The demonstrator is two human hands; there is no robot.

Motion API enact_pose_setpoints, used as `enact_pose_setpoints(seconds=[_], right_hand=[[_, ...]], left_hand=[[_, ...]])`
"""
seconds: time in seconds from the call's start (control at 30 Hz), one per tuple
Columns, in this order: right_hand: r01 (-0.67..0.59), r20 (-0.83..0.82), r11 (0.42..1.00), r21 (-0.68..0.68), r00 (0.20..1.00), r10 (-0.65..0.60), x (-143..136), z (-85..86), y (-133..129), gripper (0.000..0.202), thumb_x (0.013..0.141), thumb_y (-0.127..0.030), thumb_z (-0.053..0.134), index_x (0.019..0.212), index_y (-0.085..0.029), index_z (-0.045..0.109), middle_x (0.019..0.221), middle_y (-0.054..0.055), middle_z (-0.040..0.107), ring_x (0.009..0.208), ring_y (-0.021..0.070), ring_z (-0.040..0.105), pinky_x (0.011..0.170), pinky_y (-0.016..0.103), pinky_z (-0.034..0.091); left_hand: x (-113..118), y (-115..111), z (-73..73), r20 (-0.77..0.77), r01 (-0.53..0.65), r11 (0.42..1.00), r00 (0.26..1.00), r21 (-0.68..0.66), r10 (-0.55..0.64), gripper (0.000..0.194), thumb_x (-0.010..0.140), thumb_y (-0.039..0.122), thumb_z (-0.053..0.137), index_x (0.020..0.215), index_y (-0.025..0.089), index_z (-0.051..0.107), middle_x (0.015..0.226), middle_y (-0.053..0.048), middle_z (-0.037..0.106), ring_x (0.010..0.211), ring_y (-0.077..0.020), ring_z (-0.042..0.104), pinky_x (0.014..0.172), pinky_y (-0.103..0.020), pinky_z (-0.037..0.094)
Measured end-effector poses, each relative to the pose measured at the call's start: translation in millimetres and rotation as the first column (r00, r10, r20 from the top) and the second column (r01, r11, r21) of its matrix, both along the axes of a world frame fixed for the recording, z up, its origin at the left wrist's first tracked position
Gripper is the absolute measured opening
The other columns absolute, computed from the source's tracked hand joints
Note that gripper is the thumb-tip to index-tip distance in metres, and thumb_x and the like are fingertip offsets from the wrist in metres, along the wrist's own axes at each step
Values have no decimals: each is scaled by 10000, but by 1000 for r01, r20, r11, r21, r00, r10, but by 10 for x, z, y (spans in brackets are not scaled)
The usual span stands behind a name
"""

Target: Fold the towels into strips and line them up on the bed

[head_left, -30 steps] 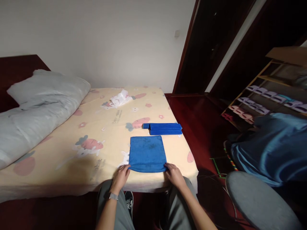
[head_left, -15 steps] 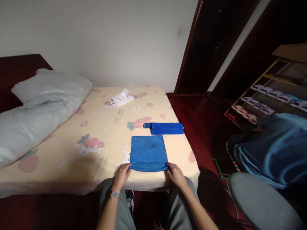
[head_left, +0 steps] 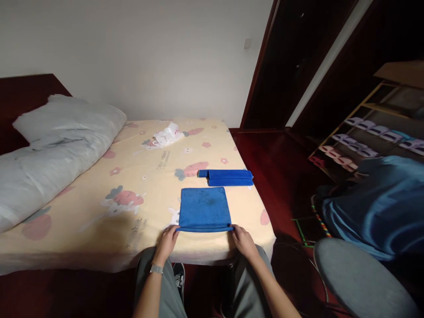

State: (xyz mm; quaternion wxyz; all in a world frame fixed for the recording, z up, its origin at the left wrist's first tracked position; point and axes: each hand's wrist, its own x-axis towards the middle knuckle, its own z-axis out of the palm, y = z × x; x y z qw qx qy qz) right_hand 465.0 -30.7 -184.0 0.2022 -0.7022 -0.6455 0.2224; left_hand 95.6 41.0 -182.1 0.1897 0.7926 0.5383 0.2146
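Observation:
A blue cloth (head_left: pixel 204 207) with a darker stain lies flat near the bed's front edge, its near edge turned up into a narrow fold. My left hand (head_left: pixel 168 240) pinches the left end of that fold. At the right end, my right hand (head_left: pixel 243 238) has its fingers closed on the fold too. Just beyond the cloth lies a folded strip of blue cloth (head_left: pixel 231 177), with a narrower piece sticking out to its left. Neither hand touches this strip.
The bed (head_left: pixel 99 234) has a yellow sheet printed with carrots and rabbits. A crumpled white plastic bag (head_left: pixel 168 134) lies farther back. A grey quilt (head_left: pixel 66 145) covers the left side. To the right stand a round grey stool (head_left: pixel 361 278) and a rack of slippers (head_left: pixel 364 106).
The near edge of the cloth has gone from a wider, loose flap to a narrow, tight fold. Both hands keep their grip at its ends and have moved very little.

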Motion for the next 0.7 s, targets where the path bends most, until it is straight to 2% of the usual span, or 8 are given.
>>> enact_pose_setpoints(seconds=[0.2,0.4,0.57,0.7], right_hand=[[-60,-3,998,28,998,60,-5,35,-16,392,799,-85,476,1138,-188,644,1235,89,678,1172,223,616,1024,315,445],[-50,-33,998,48,998,51,10,9,-3,347,889,-133,436,1158,-184,650,1211,94,691,1147,227,631,995,318,462],[-31,-71,998,49,997,34,5,9,-3,324,944,-187,415,1178,-177,639,1179,108,699,1104,235,650,955,321,477],[-27,-78,998,51,996,31,8,-27,-1,313,939,-180,430,1168,-187,643,1185,100,697,1111,231,644,971,315,466]], left_hand=[[-1,-3,-15,15,15,1000,1000,-19,-14,243,924,206,505,1099,245,669,1107,-63,729,1054,-212,671,957,-368,520],[15,-17,-6,-8,17,999,1000,-29,-17,324,822,67,546,1047,252,687,1124,-44,730,1068,-203,661,970,-366,511],[19,-22,-4,-14,4,1000,1000,-21,-4,298,848,100,555,1063,254,690,1125,-43,732,1078,-200,658,978,-360,504],[16,-21,-11,-17,6,1000,1000,-14,-7,281,872,130,539,1074,251,692,1125,-50,731,1076,-205,658,979,-369,505]])
